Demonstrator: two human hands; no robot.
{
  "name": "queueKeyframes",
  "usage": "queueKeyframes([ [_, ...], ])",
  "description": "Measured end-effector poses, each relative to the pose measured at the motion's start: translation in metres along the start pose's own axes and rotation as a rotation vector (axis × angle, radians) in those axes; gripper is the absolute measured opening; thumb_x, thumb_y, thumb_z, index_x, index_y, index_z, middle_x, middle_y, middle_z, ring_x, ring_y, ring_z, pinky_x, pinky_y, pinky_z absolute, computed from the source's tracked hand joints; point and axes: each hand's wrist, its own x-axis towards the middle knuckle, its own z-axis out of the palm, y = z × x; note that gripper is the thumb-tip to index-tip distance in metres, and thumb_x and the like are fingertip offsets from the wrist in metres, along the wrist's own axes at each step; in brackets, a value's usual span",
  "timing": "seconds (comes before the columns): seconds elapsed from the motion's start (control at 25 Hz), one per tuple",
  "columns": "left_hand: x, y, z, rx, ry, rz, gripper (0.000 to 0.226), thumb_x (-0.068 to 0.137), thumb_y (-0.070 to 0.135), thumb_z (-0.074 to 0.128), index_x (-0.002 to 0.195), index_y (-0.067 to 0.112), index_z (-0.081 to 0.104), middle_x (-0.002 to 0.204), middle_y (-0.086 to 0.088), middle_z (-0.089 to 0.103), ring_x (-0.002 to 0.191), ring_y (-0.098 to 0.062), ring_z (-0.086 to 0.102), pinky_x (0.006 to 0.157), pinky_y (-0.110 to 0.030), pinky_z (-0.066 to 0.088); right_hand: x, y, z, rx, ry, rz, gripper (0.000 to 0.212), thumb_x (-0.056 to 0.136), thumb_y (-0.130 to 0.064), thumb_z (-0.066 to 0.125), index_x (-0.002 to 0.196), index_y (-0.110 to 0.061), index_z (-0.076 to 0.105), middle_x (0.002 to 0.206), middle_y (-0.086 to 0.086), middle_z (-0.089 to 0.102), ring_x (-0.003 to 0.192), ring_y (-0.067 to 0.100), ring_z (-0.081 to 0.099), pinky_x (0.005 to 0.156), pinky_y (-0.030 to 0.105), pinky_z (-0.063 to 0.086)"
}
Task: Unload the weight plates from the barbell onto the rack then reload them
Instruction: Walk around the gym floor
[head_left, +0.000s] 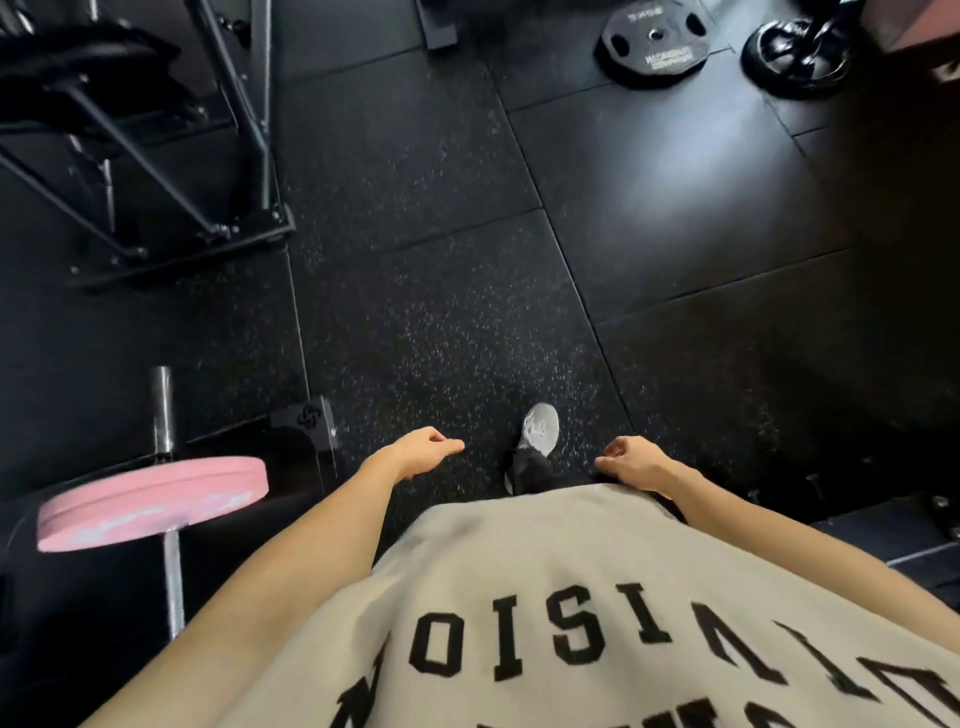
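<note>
A pink weight plate (150, 501) sits on the steel barbell (164, 410) at the lower left, seen edge-on, with the bare sleeve end sticking out beyond it. My left hand (421, 453) hangs in front of my body to the right of the plate, fingers loosely curled and holding nothing. My right hand (631, 462) hangs at the same height on the other side, also loosely curled and holding nothing. A black weight plate (653, 44) lies flat on the floor at the far upper right.
A black metal rack frame (228, 156) stands at the upper left on the rubber floor (441, 260). A dark round piece of equipment (797, 54) sits at the top right. My grey shoe (537, 431) is stepping forward between my hands.
</note>
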Motion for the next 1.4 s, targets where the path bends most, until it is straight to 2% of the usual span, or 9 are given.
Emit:
queueKeyframes([
  [0.12,0.038,0.069,-0.066,0.052,0.016,-0.007,0.046,0.090,0.062,0.054,0.120,0.027,0.056,0.117,0.005,0.051,0.109,-0.019,0.051,0.099,-0.041,0.042,0.060,-0.029,-0.088,0.028,-0.017,0.029,0.037,0.092,-0.035,0.063,0.111,-0.003,0.067,0.116,0.012,0.067,0.103,0.028,0.062,0.086,0.033,0.050],
  [0.28,0.087,0.165,-0.142,0.032,0.092,0.055,0.033,0.090,0.058,0.057,0.104,0.029,0.059,0.109,0.006,0.059,0.100,-0.015,0.056,0.090,-0.036,0.045,0.127,-0.073,-0.205,0.135,0.067,0.019,0.038,0.092,-0.037,0.062,0.118,-0.009,0.062,0.119,0.009,0.065,0.099,0.022,0.059,0.078,0.027,0.043],
  [0.52,0.186,0.299,-0.237,0.189,0.020,0.090,0.028,0.088,0.060,0.058,0.092,0.032,0.058,0.104,0.006,0.063,0.094,-0.011,0.058,0.098,-0.041,0.046,0.219,-0.109,-0.305,0.282,0.079,0.076,0.038,0.094,-0.035,0.061,0.122,-0.010,0.061,0.121,0.008,0.064,0.107,0.022,0.059,0.084,0.029,0.046],
  [0.68,0.253,0.408,-0.316,0.322,-0.046,0.108,0.035,0.086,0.064,0.056,0.099,0.032,0.057,0.114,0.004,0.059,0.105,-0.017,0.056,0.101,-0.042,0.044,0.270,-0.117,-0.380,0.392,0.147,0.216,0.037,0.094,-0.033,0.061,0.123,-0.009,0.060,0.122,0.009,0.063,0.110,0.024,0.059,0.094,0.034,0.048],
  [0.84,0.309,0.550,-0.384,0.502,-0.104,0.185,0.052,0.087,0.063,0.057,0.124,0.026,0.056,0.127,0.000,0.055,0.114,-0.021,0.053,0.101,-0.043,0.042,0.311,-0.121,-0.463,0.577,0.299,0.296,0.032,0.092,-0.033,0.064,0.116,-0.011,0.064,0.115,0.006,0.066,0.103,0.021,0.060,0.091,0.034,0.048],
  [1.12,0.391,0.767,-0.400,0.832,-0.211,0.316,0.049,0.090,0.060,0.057,0.121,0.022,0.056,0.125,-0.001,0.059,0.112,-0.021,0.055,0.101,-0.041,0.044,0.389,-0.092,-0.565,0.795,0.337,0.445,0.028,0.091,-0.036,0.064,0.110,-0.015,0.065,0.110,0.003,0.066,0.097,0.018,0.059,0.085,0.032,0.048],
  [1.24,0.424,0.861,-0.391,0.941,-0.225,0.335,0.049,0.090,0.060,0.057,0.121,0.022,0.056,0.124,-0.001,0.061,0.110,-0.020,0.057,0.100,-0.039,0.044,0.426,-0.063,-0.617,0.829,0.309,0.484,0.034,0.091,-0.036,0.064,0.116,-0.014,0.062,0.117,0.004,0.064,0.105,0.020,0.058,0.091,0.033,0.046],
  [1.4,0.447,0.994,-0.382,0.999,-0.215,0.403,0.044,0.087,0.063,0.057,0.113,0.028,0.056,0.118,0.004,0.060,0.105,-0.017,0.056,0.092,-0.034,0.044,0.454,-0.020,-0.711,0.866,0.308,0.502,0.040,0.090,-0.037,0.064,0.122,-0.013,0.059,0.121,0.007,0.062,0.109,0.022,0.057,0.095,0.035,0.046],
])
